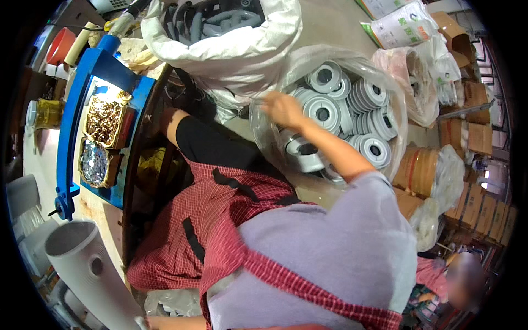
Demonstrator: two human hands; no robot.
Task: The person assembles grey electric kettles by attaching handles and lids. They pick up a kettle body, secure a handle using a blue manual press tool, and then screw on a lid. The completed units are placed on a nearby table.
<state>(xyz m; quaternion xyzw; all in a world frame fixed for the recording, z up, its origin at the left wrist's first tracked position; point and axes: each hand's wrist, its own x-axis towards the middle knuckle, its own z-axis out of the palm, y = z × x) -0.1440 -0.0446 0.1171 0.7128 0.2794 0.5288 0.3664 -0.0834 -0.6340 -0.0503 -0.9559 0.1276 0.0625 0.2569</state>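
My right hand, smeared by motion, hangs over the near edge of a clear plastic bag. Its finger pose is hard to read. Inside that bag lie several stacks of grey ring-shaped plastic parts with dark centres. At the lower edge, my left hand is mostly cut off, its fingers against the lower end of a wide grey plastic tube. The tube is tilted, with an open ribbed mouth and a round hole in its side.
A blue metal frame stands on the workbench, beside a box of brass-coloured small parts and one of silvery parts. A white sack holds dark grey pieces. Cartons line the right; another person is at lower right.
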